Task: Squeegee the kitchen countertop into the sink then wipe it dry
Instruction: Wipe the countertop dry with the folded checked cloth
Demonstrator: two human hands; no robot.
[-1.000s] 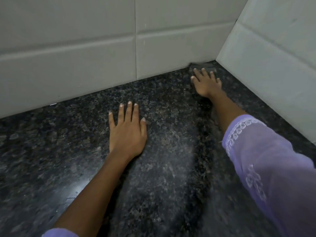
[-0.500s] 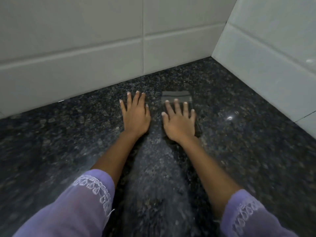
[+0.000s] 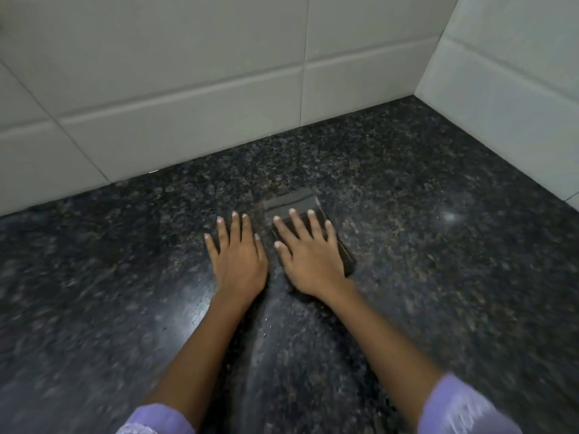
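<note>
You are pressing the cloth [image 3: 294, 203] flat under your open right hand [image 3: 308, 261]; left hand [image 3: 238, 261] beside it is lying open and empty on the table [image 3: 438, 277]; be keeping pressure even.

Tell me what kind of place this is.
Most likely a kitchen counter corner. A dark speckled stone countertop meets pale tiled walls on two sides, and the right hand presses a dark pad flat on the worktop beside the left hand. No sink is in view.
</note>
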